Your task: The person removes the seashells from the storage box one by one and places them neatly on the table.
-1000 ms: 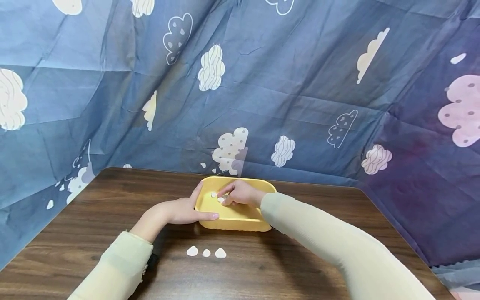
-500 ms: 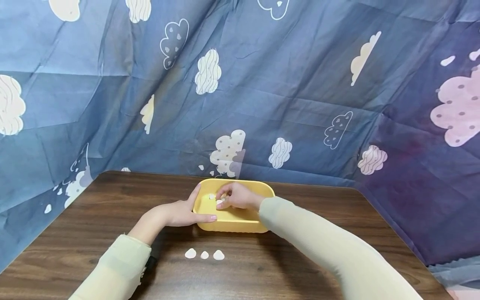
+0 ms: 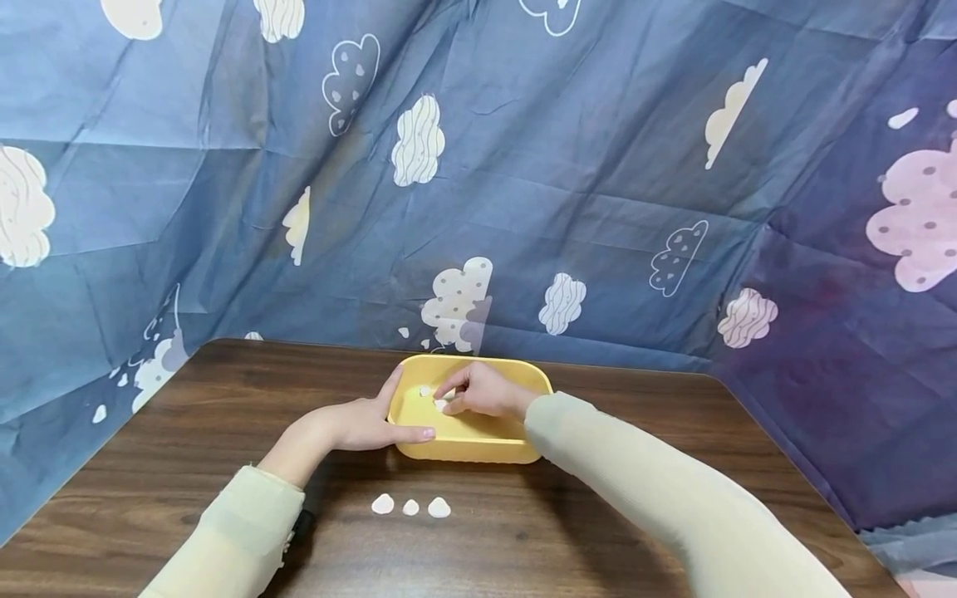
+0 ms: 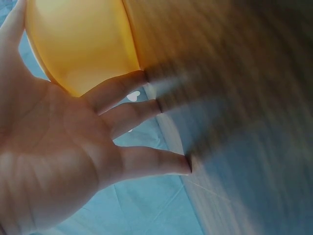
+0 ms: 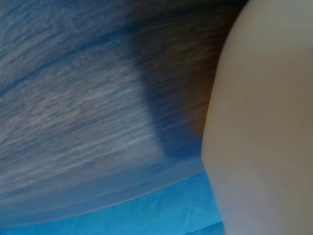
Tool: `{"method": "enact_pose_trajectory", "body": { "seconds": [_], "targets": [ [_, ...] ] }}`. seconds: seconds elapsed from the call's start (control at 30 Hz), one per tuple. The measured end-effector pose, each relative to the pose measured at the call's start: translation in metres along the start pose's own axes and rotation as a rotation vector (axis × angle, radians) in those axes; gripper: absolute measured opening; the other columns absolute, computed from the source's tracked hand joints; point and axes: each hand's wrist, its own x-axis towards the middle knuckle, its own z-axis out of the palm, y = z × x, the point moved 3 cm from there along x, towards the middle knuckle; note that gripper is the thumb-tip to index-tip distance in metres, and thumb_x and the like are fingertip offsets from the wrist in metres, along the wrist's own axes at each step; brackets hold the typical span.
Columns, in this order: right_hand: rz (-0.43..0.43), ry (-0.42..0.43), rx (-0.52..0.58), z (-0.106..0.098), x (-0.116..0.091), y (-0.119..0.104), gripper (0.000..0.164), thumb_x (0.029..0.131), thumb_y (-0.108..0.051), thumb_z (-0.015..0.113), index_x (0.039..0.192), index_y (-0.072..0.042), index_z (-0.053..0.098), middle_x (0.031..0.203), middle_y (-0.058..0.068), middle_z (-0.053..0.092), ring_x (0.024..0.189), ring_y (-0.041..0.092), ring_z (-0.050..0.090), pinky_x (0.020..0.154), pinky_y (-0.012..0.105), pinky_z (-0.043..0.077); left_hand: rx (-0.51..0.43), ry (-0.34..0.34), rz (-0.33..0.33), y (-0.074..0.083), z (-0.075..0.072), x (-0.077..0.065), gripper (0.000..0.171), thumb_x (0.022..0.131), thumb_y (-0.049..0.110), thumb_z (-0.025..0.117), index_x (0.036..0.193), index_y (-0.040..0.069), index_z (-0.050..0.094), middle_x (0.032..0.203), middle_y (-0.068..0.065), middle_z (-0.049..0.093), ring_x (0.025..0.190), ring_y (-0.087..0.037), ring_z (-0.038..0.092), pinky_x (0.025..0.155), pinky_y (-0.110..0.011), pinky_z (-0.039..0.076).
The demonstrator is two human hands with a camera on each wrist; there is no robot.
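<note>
My left hand (image 3: 359,422) rests against the left end of a yellow tray (image 3: 467,449), its thumb along the front rim. In the left wrist view the palm meets the tray's wall and the straight fingers spread down to the table. Inside the tray is my right hand (image 3: 484,390), its thumb and index finger pinching a small white shell (image 3: 439,405) low over the tray floor. Another white shell (image 3: 424,390) lies just left of the fingertips, and a third (image 3: 450,394) is partly hidden behind the fingers. The right wrist view does not show the fingers.
In front of the tray, a row of three white shells (image 3: 411,507) lies on the dark wooden table (image 3: 598,531). Blue cloth (image 3: 523,166) with a cloud print hangs behind the table and along its sides.
My right hand's fingers have shifted slightly around the shell, with the index finger straighter than half a second ago. My left hand keeps its place on the tray.
</note>
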Motion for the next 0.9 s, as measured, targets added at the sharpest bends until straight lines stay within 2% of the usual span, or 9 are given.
{"method": "enact_pose_trajectory", "body": {
  "seconds": [0.1,0.23,0.47,0.67,0.9],
  "targets": [
    [-0.043,0.023,-0.101,0.000,0.002,-0.001,0.015,0.088,-0.015,0.088,0.100,-0.013,0.082,0.071,-0.006,0.057,0.066,0.007,0.050,0.061,0.020,0.039,0.001,0.005,-0.003,0.001,-0.001,0.000,0.135,0.086,0.083,0.064,0.171,0.014,-0.016,0.158,-0.032,0.050,0.146,-0.044,0.054,0.119,-0.058,0.044],
    [-0.072,0.041,-0.172,0.001,0.003,0.000,0.021,0.086,-0.026,0.091,0.097,-0.016,0.076,0.071,-0.006,0.056,0.067,0.007,0.051,0.063,0.021,0.041,-0.003,0.004,-0.001,0.002,-0.001,-0.001,0.135,0.086,0.082,0.065,0.170,0.014,-0.016,0.158,-0.035,0.048,0.147,-0.045,0.052,0.119,-0.058,0.043],
    [-0.076,0.047,-0.140,-0.002,-0.005,0.002,0.013,0.088,-0.016,0.088,0.098,-0.016,0.080,0.072,-0.005,0.057,0.067,0.008,0.051,0.063,0.020,0.040,0.001,-0.001,-0.003,0.002,0.000,0.000,0.135,0.086,0.083,0.064,0.170,0.014,-0.017,0.158,-0.033,0.049,0.146,-0.043,0.053,0.119,-0.057,0.044],
    [-0.108,0.058,-0.196,0.000,-0.010,0.001,0.017,0.091,-0.020,0.087,0.108,-0.016,0.084,0.076,-0.007,0.064,0.069,0.005,0.054,0.064,0.019,0.042,0.009,-0.005,-0.012,0.002,0.000,0.000,0.135,0.086,0.084,0.063,0.170,0.015,-0.017,0.159,-0.031,0.049,0.146,-0.042,0.054,0.119,-0.056,0.045],
    [-0.153,0.000,-0.294,0.001,-0.009,-0.003,0.022,0.093,-0.025,0.084,0.114,-0.017,0.085,0.078,-0.008,0.070,0.072,0.003,0.056,0.066,0.019,0.045,0.001,-0.007,-0.013,0.001,0.001,0.000,0.136,0.086,0.084,0.063,0.170,0.014,-0.017,0.160,-0.030,0.048,0.146,-0.042,0.054,0.118,-0.056,0.045]
  ]
}}
